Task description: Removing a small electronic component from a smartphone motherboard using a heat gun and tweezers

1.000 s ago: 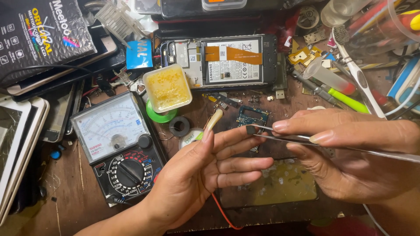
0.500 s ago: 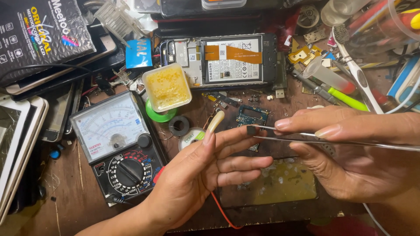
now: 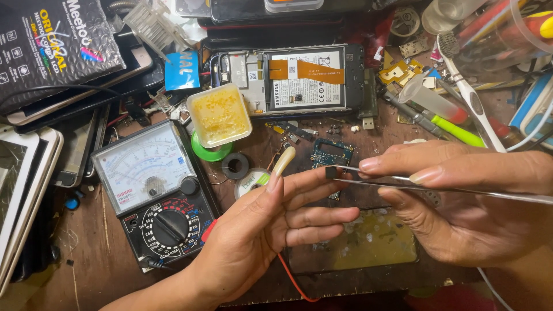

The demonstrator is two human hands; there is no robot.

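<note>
The right hand [image 3: 461, 201] grasps a pair of metal tweezers [image 3: 438, 189] between thumb and fingers; the tweezer tips point toward 9 o'clock and pinch a small dark chip [image 3: 330, 171]. The chip sits at the centre of the view, just above the fingertips of the left hand and just below a small blue circuit board [image 3: 332, 155] lying on the tabletop [image 3: 103, 253].

The left hand [image 3: 271, 230] is released — palm up, fingers loosely extended toward 3 o'clock, with the index fingertip touching or nearly touching the tweezer tips; which of the two cannot be told. It holds nothing.

Surrounding items:
- At 9 o'clock from the left hand, an analogue multimeter [image 3: 152, 196] with a white dial face and a black rotary selector.
- At 11 o'clock, a square tub of yellow flux paste [image 3: 219, 115], resting on a green ring.
- At 12 o'clock, an opened phone [image 3: 288, 80], back removed, battery and orange flex strip exposed.
- Beneath both hands, a yellowish work mat [image 3: 374, 242].
- At 1 o'clock from the right hand, a white toothbrush [image 3: 469, 98] — lying diagonally.
</note>
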